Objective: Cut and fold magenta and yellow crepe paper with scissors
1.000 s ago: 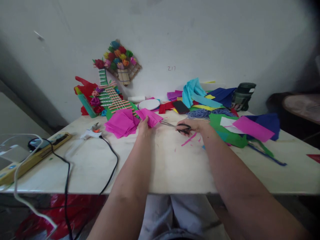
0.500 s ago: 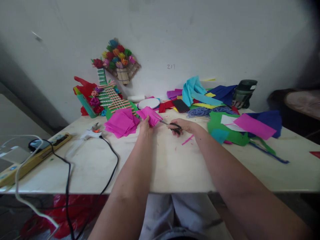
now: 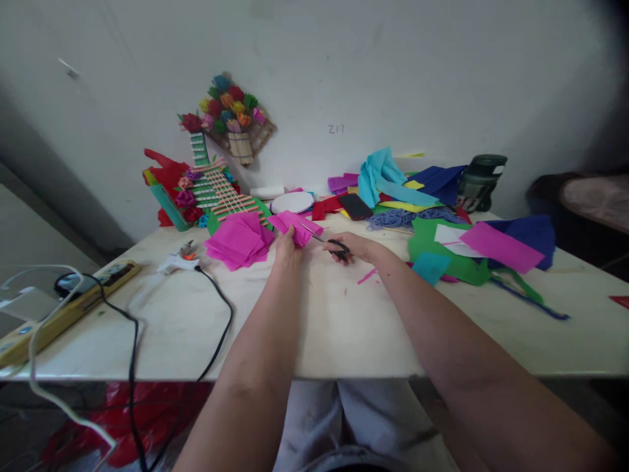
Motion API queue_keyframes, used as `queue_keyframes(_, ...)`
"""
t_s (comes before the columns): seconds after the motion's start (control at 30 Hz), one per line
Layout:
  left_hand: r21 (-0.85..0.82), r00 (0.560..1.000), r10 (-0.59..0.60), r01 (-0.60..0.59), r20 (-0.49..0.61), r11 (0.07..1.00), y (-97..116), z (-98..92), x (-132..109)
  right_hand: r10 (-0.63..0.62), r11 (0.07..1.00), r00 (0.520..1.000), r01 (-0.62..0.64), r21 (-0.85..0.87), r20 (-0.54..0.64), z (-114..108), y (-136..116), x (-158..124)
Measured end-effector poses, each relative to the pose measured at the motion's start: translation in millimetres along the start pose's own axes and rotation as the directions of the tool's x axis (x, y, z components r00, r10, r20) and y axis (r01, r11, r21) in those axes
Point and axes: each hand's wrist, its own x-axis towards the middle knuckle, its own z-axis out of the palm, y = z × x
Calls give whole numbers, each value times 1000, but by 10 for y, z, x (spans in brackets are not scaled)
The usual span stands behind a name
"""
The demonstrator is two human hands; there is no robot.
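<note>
My left hand (image 3: 289,246) is closed on a piece of pink crepe paper (image 3: 307,233), raised a little over the table. In my right hand (image 3: 350,248) are scissors (image 3: 339,249) with black handles, my fingers wrapped round the loops. Their metal blades point left and lie across the pink paper. Just left of my left hand rests a loose stack of pink paper squares (image 3: 238,241). A thin pink scrap (image 3: 366,276) lies on the table below my right hand.
A hot glue gun (image 3: 179,262) with its black cord and a power strip (image 3: 93,298) lie on the left. Paper-flower crafts (image 3: 216,190) stand behind. Coloured paper (image 3: 381,177), a phone (image 3: 356,206), blue yarn (image 3: 413,217) and a dark bottle (image 3: 481,183) fill the back right.
My right hand and the scissors have moved slightly left, so the blades reach further over the pink paper. My left hand keeps its hold on the paper.
</note>
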Motion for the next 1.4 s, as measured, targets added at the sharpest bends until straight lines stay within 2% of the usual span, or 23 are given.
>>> queue_keyframes(0.07, 4, 1000, 0, 0, -3, 1000, -6, -3, 15, 5, 1000, 1000, -5, 16, -4, 9, 0, -1)
queue_keyframes(0.27, -178, 997, -75, 75, 8, 981, 4, 4, 18, 23, 998, 1000, -23, 52, -14, 32, -3, -1)
queue_keyframes(0.6, -64, 999, -30, 29, -16, 998, 55, 34, -68, -3, 999, 1000, 4, 41, -16, 16, 44, 44)
queue_keyframes(0.9, -105, 995, -80, 73, -58, 992, 84, 60, -115, -10, 998, 1000, 12, 60, -22, 34, 39, 35)
queue_keyframes(1.13, -232, 992, -113, 96, -60, 968, 88, 73, -116, -12, 999, 999, 14, 44, -51, 43, 34, 32)
queue_keyframes(1.4, -226, 991, -119, 102, -63, 969, 98, 71, -120, 17, 999, 998, -15, 38, -56, 62, -24, 6)
